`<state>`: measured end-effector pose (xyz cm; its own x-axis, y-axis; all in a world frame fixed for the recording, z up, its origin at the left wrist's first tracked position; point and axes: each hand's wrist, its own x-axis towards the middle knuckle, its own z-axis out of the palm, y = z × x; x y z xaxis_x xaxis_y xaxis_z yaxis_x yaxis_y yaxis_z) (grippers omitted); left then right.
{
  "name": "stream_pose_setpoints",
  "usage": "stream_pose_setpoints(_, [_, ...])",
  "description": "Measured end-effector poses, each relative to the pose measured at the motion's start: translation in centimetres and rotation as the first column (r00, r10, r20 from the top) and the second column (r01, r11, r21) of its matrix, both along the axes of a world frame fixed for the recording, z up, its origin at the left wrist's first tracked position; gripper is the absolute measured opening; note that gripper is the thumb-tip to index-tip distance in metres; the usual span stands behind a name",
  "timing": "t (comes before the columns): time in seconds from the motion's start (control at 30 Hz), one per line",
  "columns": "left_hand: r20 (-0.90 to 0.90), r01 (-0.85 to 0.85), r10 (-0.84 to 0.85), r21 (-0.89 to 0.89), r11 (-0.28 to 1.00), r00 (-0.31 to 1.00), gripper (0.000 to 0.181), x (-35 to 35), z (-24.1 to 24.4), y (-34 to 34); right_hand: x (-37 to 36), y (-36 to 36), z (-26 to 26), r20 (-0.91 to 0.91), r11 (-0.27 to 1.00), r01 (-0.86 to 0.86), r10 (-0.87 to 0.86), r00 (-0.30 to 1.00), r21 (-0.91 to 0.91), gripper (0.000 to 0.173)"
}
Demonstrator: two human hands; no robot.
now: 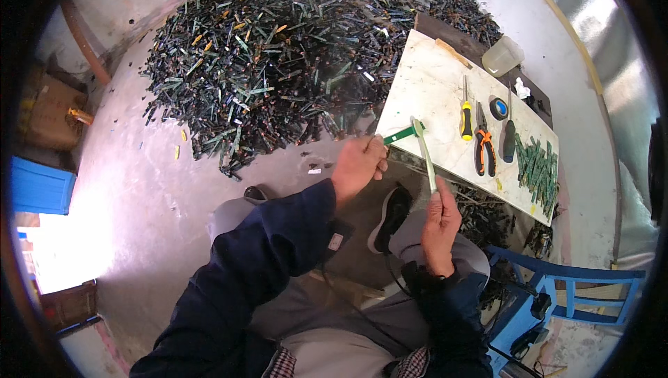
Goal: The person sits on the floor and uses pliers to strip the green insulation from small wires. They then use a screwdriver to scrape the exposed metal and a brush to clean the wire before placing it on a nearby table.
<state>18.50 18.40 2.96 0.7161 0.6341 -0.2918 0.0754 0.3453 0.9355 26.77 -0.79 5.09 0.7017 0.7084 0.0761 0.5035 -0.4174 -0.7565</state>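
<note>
My left hand grips one end of a narrow green circuit board strip at the near left edge of a white board. In my right hand is the handle of a pale toothbrush. The brush head lies against the far end of the green strip; its bristles are hard to make out. Farther right on the board lie a yellow-and-black screwdriver, orange-and-black pliers, a roll of tape and a dark-handled screwdriver. Several green strips are bunched at its right end.
A large heap of dark and green strips covers the floor ahead. A translucent plastic tub stands behind the board, near a wooden stick. A blue chair is at my right. A cable runs across my lap.
</note>
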Motion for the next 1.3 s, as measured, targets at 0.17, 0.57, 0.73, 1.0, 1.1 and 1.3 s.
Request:
stream_pose_setpoints(0.17, [-0.022,-0.005,0.005,-0.001,1.0,1.0,0.036,0.0,0.0,0.2,-0.6,0.4,0.3,0.084,0.987,-0.079,0.067,0.994,0.14,0.034])
stream_pose_setpoints(0.57, [0.011,0.017,-0.017,-0.036,0.999,1.0,0.038,0.1,0.0,0.1,-0.3,0.5,-0.6,0.441,0.984,-0.147,0.09,0.893,0.098,0.032])
stream_pose_setpoints(0.73, [0.085,-0.019,0.028,-0.109,0.994,0.996,0.038,0.2,-0.5,-0.1,0.3,0.5,-1.2,0.1,0.944,0.153,-0.19,0.977,0.293,0.031])
stream_pose_setpoints(1.0, [0.219,0.273,-0.213,-0.295,0.916,0.952,0.036,-0.3,1.4,-1.0,1.3,3.4,0.5,-0.344,0.912,0.251,-0.134,0.929,0.323,0.021])
stream_pose_setpoints(1.1, [0.253,0.378,-0.307,-0.317,0.87,0.918,0.036,-0.4,-0.5,-1.5,0.3,5.0,2.5,-0.355,0.901,0.195,-0.049,0.934,0.387,0.016])
stream_pose_setpoints(1.3, [0.214,0.578,-0.547,-0.121,0.807,0.809,0.039,-0.4,1.0,-3.4,1.4,7.0,2.6,-0.473,0.919,0.209,-0.028,0.88,0.334,0.013])
